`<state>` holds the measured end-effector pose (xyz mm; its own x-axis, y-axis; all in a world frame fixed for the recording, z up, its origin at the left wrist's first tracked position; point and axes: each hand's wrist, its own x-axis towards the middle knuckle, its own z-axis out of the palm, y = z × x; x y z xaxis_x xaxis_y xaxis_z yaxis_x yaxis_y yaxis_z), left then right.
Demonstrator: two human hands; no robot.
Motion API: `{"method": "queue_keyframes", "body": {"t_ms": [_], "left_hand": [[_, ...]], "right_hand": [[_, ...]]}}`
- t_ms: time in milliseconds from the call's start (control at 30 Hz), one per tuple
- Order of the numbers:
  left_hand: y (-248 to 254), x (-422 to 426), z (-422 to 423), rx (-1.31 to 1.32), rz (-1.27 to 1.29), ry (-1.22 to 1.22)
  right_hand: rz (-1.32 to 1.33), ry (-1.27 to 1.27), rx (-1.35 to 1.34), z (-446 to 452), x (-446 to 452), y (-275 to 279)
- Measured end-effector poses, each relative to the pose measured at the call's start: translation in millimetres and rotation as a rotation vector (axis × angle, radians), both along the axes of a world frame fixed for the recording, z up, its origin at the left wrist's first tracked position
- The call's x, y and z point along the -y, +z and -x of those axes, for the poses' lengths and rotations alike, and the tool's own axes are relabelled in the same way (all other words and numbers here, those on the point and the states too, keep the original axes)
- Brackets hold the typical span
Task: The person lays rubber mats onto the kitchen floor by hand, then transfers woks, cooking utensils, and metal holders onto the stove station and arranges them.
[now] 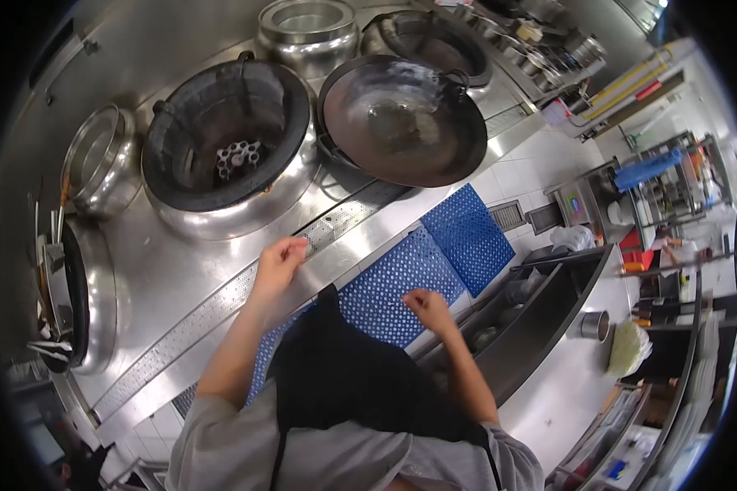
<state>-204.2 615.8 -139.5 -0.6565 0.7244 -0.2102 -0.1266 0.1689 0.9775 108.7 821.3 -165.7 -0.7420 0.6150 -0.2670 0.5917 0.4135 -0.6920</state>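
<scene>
My left hand [281, 260] is over the front edge of the steel cooking range, its fingers curled in and nothing visible in them. Lower and to the right, my right hand [427, 310] is loosely closed above the blue floor mat, also with nothing showing in it. Nearest my left hand is a round wok burner [229, 143] with a dark rim and a ring of pale nozzles inside, no wok on it. To its right a large dark wok [401, 123] rests tilted on the range; its bottom looks wet or oily. Neither hand touches it.
A perforated drain channel [213, 303] runs along the range front. Lidded steel pots [307, 29] stand behind the burner and to its left. Behind me on the right, a counter [540, 393] holds a metal container [595, 326] and a bag of pale food [630, 349].
</scene>
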Motion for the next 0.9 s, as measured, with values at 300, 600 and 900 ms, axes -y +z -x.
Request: {"method": "queue_keyframes", "body": {"t_ms": [300, 600, 900], "left_hand": [[34.9, -186.6, 38.4, 0.262, 0.015, 0.251], [23.3, -279.5, 29.8, 0.28, 0.026, 0.549], [34.9, -303.7, 17.5, 0.206, 0.021, 0.632]], "right_hand": [[-0.356, -0.054, -0.124, 115.4, -270.3, 135.2], [-0.619, -0.156, -0.276, 284.9, -598.0, 82.0], [-0.35, -0.151, -0.163, 317.6, -650.8, 82.7]]}}
